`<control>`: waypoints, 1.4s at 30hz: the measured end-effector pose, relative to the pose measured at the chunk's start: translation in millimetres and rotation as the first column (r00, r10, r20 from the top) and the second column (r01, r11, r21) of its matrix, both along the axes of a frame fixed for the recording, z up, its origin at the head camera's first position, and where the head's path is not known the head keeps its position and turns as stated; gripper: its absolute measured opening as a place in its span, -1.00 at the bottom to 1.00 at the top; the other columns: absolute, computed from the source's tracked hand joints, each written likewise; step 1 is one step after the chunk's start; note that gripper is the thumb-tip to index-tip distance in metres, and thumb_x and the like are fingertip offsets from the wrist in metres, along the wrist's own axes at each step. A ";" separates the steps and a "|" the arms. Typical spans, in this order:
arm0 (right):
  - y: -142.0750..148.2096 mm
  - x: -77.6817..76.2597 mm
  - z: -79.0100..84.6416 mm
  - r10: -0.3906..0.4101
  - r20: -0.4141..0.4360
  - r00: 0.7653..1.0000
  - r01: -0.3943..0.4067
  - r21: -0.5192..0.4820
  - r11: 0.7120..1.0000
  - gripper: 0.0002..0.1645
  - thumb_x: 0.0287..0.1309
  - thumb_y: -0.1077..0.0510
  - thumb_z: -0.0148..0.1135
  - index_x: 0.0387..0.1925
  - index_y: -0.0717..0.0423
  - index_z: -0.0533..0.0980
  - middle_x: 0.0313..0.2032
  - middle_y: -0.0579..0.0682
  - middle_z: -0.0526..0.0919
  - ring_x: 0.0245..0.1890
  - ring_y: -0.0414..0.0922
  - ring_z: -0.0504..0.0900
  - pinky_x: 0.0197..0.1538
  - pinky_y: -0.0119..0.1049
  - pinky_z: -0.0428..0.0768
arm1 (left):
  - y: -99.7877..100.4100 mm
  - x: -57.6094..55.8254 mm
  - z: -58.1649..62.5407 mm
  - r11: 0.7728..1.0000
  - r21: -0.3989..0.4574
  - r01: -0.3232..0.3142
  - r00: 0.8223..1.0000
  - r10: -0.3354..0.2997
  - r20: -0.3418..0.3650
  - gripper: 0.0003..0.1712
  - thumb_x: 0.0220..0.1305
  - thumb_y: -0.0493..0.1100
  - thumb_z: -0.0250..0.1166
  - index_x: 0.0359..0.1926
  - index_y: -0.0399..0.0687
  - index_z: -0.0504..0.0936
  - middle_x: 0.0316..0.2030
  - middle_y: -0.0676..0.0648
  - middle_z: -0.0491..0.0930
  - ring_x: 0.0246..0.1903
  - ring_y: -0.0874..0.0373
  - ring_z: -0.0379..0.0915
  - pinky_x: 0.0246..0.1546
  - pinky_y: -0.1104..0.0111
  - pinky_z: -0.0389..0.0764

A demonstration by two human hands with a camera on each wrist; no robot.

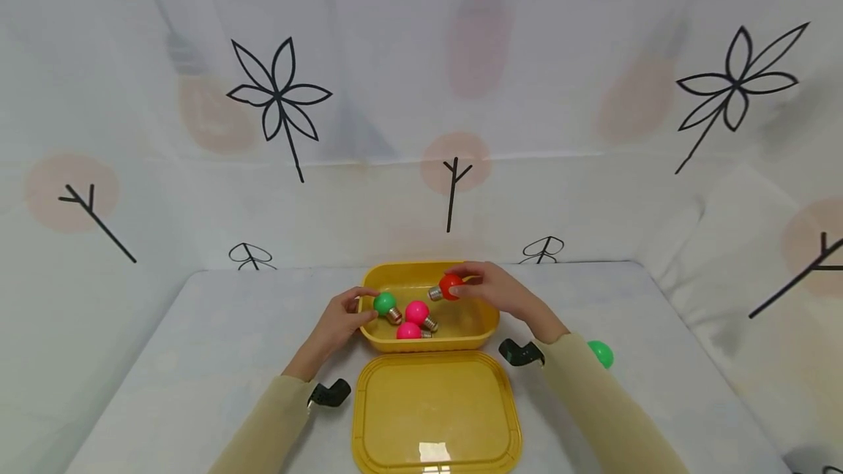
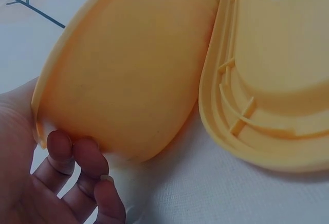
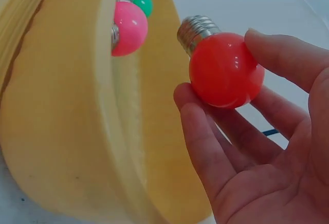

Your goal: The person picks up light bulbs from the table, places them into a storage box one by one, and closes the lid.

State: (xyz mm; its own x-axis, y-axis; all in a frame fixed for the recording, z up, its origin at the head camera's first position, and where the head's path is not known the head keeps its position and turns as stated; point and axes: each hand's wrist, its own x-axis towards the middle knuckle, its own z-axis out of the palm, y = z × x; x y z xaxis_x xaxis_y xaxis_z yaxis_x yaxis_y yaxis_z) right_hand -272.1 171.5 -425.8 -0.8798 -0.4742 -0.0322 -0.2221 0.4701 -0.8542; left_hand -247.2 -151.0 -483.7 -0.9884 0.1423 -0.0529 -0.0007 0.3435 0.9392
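Observation:
My right hand [image 1: 490, 287] holds a red light bulb [image 3: 226, 70] between thumb and fingers, above the right part of a yellow plastic box [image 1: 467, 324]. The bulb's metal screw base points left in the head view. At the box's left end, my left hand [image 1: 342, 319] grips the rim; in the left wrist view several fingers [image 2: 90, 157] curl against the outer wall. Close to its fingertips in the box lies a green bulb [image 1: 385, 303]; whether they touch it I cannot tell. Two pink bulbs, one upper [image 1: 417, 312] and one lower [image 1: 408, 330], lie beside it.
A yellow lid [image 1: 435, 393] lies flat in front of the box, almost against it. Another green bulb [image 1: 601, 353] sits on the white table [image 1: 217, 335] to the right, partly hidden by my right sleeve. A printed white cloth [image 1: 388, 196] stands behind.

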 end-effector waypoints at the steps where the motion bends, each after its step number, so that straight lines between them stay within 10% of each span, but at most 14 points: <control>1: -0.8 -1.3 0.2 0.008 0.005 1.000 -0.008 0.003 1.000 -0.50 0.31 0.01 0.26 0.21 0.11 0.53 0.13 0.11 0.56 0.08 0.09 0.57 0.21 0.04 0.48 | 0.1 0.2 -0.1 1.000 0.000 0.000 1.000 0.000 0.001 -0.61 0.19 -0.29 0.38 0.07 0.00 0.66 -0.56 -0.03 0.29 -0.56 0.11 0.23 -0.54 0.42 0.31; 23: -12.9 -28.9 -0.6 0.061 0.099 0.993 -0.064 0.026 0.998 -0.50 0.30 -0.03 0.23 0.20 0.07 0.54 0.05 0.01 0.60 0.01 -0.03 0.55 0.14 -0.09 0.54 | -3.3 -0.4 15.2 0.994 -0.106 0.036 0.999 -0.036 0.003 -0.59 0.20 -0.29 0.40 0.09 -0.03 0.66 -0.52 -0.04 0.23 -0.51 0.09 0.24 -0.53 0.41 0.28; 42: -16.6 -44.2 -13.7 0.039 0.130 0.991 -0.031 -0.057 0.998 -0.51 0.28 0.07 0.27 0.21 0.09 0.53 0.06 0.05 0.61 0.01 0.00 0.57 0.10 -0.12 0.58 | 9.9 -0.6 9.3 0.972 -0.205 -0.117 0.991 0.100 -0.090 -0.67 0.07 -0.11 0.53 -0.11 -0.01 0.73 -0.64 0.06 0.14 -0.59 0.14 0.11 -0.57 0.38 0.12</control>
